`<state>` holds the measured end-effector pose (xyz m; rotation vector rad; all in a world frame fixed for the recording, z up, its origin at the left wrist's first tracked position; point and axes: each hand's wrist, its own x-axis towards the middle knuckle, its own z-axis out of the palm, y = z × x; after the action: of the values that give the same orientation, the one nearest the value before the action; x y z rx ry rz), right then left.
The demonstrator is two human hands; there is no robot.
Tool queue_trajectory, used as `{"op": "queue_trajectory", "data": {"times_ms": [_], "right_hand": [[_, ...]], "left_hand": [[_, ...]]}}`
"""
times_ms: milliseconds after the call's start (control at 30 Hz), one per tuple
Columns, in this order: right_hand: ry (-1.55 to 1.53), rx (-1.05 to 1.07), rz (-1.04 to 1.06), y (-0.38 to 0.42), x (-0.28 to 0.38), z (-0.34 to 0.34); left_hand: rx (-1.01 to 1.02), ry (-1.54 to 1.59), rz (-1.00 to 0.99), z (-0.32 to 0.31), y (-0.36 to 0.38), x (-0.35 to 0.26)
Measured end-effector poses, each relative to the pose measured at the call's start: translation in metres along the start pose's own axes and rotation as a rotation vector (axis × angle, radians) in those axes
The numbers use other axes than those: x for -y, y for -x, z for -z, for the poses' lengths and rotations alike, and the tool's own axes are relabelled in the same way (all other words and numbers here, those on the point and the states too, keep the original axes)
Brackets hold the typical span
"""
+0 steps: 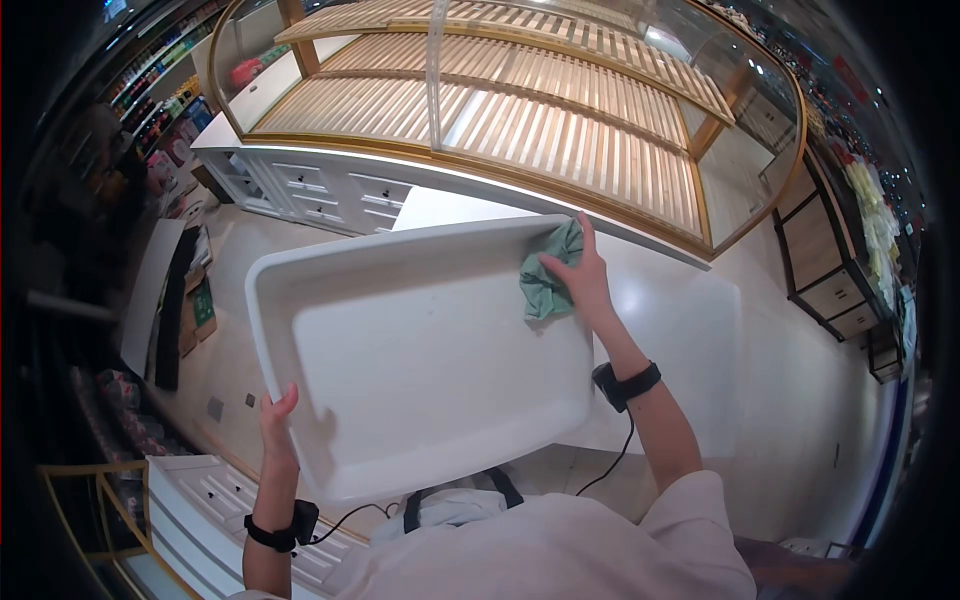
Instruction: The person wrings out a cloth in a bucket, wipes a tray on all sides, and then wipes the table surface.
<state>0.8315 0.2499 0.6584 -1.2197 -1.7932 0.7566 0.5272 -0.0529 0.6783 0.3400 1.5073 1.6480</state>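
— Where have you got the tray?

— Right in front of me, held up over the white counter (690,320). The tray (420,350) is big, white and shallow, and it sits tilted, with its inside facing up at me so I can see the whole floor of it.

— And your left hand?

— My left hand (278,420) is on the near left corner. The fingers are curled over the rim there, clamped on the edge, which I'd say is what keeps so wide a tray from swinging while the other hand works on it.

— The right?

— My right hand (578,272) is at the far right corner, pressing a green cloth (545,275) against the tray's inner wall. The fingers are spread flat over the bunched cloth rather than pinching it, so the cloth is trapped between palm and tray. That flat press suits rubbing a surface, as I judge it.

— What's around you?

— Beyond the counter, farther off, a glass display case (520,110) with bare wooden slat shelves. White drawers (330,195) run under it on the left. Black bands with cables sit on both my wrists.
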Motion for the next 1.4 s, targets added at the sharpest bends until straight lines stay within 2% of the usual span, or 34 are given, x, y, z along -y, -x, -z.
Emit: {"op": "queue_trajectory", "data": {"times_ms": [100,233,333,433,467,633,833,967,1167,1267,1400], "right_hand": [[-0.389,0.354,-0.388,-0.016,-0.018,0.011],[-0.383,0.297,-0.422,-0.010,-0.023,0.009],[-0.563,0.263,-0.484,0.001,-0.024,0.006],[-0.499,0.277,-0.504,0.022,-0.034,-0.001],[-0.454,0.263,-0.463,0.036,-0.039,-0.007],[-0.486,0.371,-0.550,0.060,-0.056,-0.006],[-0.528,0.477,-0.688,0.106,-0.066,-0.009],[-0.701,0.430,-0.771,0.122,-0.069,-0.014],[-1.067,0.056,-0.856,0.130,-0.068,-0.041],[-1.209,-0.116,-0.995,0.131,-0.080,-0.066],[-1.327,-0.252,-1.107,0.122,-0.062,-0.078]], "left_hand": [[-0.060,-0.020,-0.045,0.000,0.006,0.001],[-0.193,-0.101,-0.125,-0.009,0.014,-0.003],[-0.106,-0.092,-0.169,-0.012,0.019,-0.011],[-0.219,-0.073,-0.203,-0.016,0.017,-0.011],[-0.188,-0.080,-0.204,-0.016,0.016,-0.013],[-0.127,-0.124,-0.169,-0.012,0.014,-0.017],[-0.285,-0.032,-0.132,-0.017,0.010,-0.029],[-0.271,-0.041,-0.131,-0.005,0.003,-0.026],[-0.193,0.033,-0.129,-0.004,-0.003,-0.020],[-0.158,0.081,-0.155,-0.019,0.002,-0.017],[-0.180,0.131,-0.166,-0.029,0.005,0.004]]}}
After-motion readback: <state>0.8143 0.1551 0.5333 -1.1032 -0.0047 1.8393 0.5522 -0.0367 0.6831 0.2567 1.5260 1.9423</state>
